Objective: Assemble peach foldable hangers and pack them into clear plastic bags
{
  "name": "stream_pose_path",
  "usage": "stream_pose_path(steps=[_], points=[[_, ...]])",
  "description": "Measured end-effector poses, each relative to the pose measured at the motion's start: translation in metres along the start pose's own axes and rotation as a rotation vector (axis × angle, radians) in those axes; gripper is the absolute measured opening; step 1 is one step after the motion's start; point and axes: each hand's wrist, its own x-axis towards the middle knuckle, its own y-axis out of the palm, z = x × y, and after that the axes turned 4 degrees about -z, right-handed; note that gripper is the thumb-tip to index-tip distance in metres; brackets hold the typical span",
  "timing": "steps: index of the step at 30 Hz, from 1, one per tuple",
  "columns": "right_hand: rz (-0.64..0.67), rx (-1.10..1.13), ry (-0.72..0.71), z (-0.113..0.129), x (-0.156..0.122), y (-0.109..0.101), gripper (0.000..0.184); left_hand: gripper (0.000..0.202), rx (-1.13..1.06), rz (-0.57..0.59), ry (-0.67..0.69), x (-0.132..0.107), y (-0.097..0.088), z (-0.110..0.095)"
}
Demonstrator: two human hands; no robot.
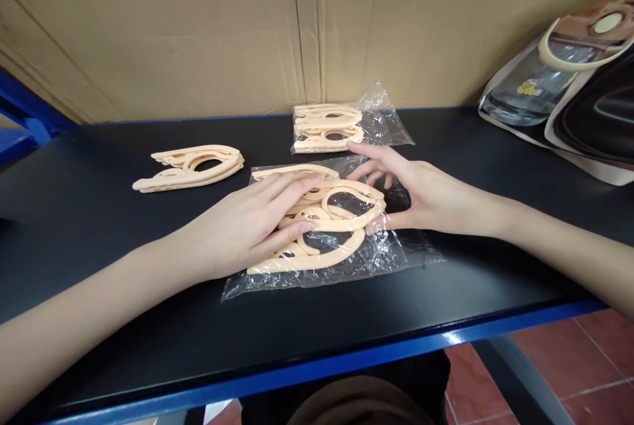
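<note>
Beige folding hangers [341, 222] lie stacked with a clear plastic bag [317, 281] around them at the middle of the table. My left hand [257, 224] rests on the left part of this stack, fingers stretched out over it and thumb on a hanger arm. At the stack's right end is my right hand [416, 197], its thumb low at the hanger's edge and its fingers spread above, curved and apart. Whether the top hanger is inside the plastic, I cannot tell.
A loose folded hanger [218, 174] lies at the left. Behind the stack sits another bagged set of hangers [329, 128]. A clear bottle [528, 92] and a black bag [597, 108] stand at the right. Cardboard [198, 29] lines the back of the black table [148, 339].
</note>
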Motion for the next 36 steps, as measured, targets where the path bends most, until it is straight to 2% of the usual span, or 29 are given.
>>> stream_pose_path(steps=[4, 7, 11, 18, 25, 32, 36], points=[[-0.02, 0.064, -0.004, -0.004, 0.0, 0.005, 0.099, 0.077, 0.065, -0.046, -0.106, 0.0, 0.001, 0.001], [-0.019, 0.097, 0.002, -0.007, 0.0, 0.005, 0.099, 0.087, 0.009, -0.067, -0.178, -0.002, 0.005, 0.005], [-0.017, 0.103, 0.016, -0.007, 0.0, 0.004, 0.097, 0.086, -0.038, -0.042, -0.178, -0.005, 0.005, 0.013], [-0.055, 0.1, 0.031, -0.005, 0.002, 0.001, 0.087, 0.085, -0.082, 0.017, -0.155, -0.005, -0.007, 0.026], [-0.024, 0.183, -0.029, -0.009, 0.003, 0.006, 0.09, 0.087, -0.073, 0.069, -0.152, -0.001, -0.012, 0.022], [-0.061, 0.162, -0.079, -0.011, 0.006, 0.012, 0.08, 0.087, -0.043, 0.027, -0.138, -0.002, -0.006, 0.021], [-0.104, 0.14, -0.122, -0.01, 0.006, 0.013, 0.07, 0.087, -0.126, 0.045, -0.137, -0.003, -0.006, 0.024]])
